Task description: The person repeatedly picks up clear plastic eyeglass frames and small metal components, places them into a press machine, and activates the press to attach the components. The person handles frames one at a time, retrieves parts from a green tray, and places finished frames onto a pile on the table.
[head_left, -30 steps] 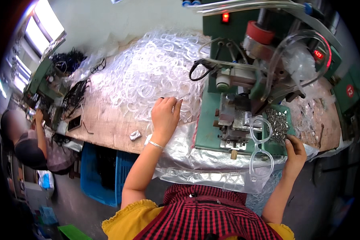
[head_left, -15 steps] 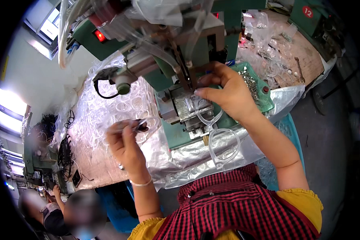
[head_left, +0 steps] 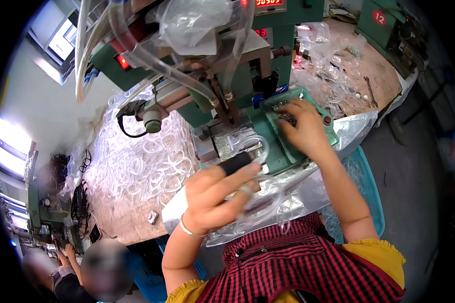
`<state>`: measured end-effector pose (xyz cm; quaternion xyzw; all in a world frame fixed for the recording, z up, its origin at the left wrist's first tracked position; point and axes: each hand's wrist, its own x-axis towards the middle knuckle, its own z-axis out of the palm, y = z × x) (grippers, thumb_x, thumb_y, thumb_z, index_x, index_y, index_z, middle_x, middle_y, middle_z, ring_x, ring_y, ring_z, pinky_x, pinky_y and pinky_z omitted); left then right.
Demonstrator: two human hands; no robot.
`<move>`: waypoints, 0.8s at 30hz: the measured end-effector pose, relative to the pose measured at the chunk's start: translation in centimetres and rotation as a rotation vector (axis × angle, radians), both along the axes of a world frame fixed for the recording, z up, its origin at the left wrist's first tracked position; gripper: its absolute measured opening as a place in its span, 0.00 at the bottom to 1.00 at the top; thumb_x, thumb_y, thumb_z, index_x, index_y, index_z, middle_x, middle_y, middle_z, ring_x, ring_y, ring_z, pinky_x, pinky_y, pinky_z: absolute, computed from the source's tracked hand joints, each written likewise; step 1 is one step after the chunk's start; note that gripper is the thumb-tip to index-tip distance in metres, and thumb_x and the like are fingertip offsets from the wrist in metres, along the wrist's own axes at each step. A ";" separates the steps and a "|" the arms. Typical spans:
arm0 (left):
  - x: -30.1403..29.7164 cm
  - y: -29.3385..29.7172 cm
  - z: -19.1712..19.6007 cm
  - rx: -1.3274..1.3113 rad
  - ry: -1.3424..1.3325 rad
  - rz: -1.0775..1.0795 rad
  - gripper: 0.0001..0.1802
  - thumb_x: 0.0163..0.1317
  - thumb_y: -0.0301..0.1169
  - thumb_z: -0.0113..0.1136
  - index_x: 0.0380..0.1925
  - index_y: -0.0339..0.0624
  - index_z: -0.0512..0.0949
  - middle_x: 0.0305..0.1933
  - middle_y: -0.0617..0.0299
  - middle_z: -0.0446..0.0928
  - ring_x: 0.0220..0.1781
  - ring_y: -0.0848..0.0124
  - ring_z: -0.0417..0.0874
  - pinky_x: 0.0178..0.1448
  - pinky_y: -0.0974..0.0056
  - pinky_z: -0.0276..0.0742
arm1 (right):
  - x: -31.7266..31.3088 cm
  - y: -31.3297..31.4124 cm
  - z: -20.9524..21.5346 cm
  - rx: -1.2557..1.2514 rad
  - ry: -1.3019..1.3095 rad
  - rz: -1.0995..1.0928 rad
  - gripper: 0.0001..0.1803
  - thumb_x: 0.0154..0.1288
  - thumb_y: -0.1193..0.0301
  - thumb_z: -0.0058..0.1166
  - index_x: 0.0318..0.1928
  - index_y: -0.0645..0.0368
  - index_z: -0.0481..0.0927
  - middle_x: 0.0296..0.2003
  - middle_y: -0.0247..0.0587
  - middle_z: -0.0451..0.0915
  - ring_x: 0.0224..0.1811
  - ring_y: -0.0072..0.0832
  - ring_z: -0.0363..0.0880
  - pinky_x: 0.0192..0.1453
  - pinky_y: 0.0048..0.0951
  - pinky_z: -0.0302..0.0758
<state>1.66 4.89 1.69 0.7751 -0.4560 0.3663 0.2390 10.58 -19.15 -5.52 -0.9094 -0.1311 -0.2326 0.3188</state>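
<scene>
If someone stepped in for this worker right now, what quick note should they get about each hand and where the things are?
Left hand: raised in front of the machine, closed on a clear tube loop; the forefinger wears a black sleeve.
Right hand: reaching into the green tray, fingers down on the small metal parts; whether it grips any cannot be told.
Another clear loop lies at the green machine's fixture.
A big pile of clear loops sits on the bench to the left.
How many loops are finished cannot be told.
</scene>
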 end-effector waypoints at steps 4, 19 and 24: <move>1.4 -1.7 -2.0 0.071 -0.189 0.007 0.15 0.48 0.25 0.70 0.31 0.46 0.72 0.44 0.59 0.84 0.28 0.69 0.78 0.30 0.68 0.79 | 0.6 -2.6 -4.3 -0.129 -0.094 -0.212 0.13 0.53 0.69 0.64 0.40 0.56 0.84 0.54 0.48 0.76 0.60 0.48 0.71 0.63 0.46 0.69; -6.0 4.6 -7.4 -0.126 -0.157 0.440 0.09 0.49 0.24 0.64 0.33 0.45 0.81 0.49 0.56 0.83 0.48 0.58 0.83 0.57 0.51 0.81 | 4.2 -6.0 -7.1 0.037 -0.034 -0.007 0.12 0.66 0.71 0.55 0.45 0.65 0.83 0.42 0.49 0.83 0.45 0.41 0.81 0.53 0.37 0.74; -3.2 18.3 -3.5 -0.063 0.110 1.069 0.03 0.52 0.25 0.65 0.29 0.42 0.84 0.33 0.60 0.82 0.36 0.60 0.78 0.42 0.58 0.74 | 1.6 -4.5 -3.4 0.282 0.132 0.081 0.13 0.66 0.73 0.58 0.48 0.65 0.84 0.43 0.45 0.85 0.47 0.30 0.82 0.55 0.30 0.75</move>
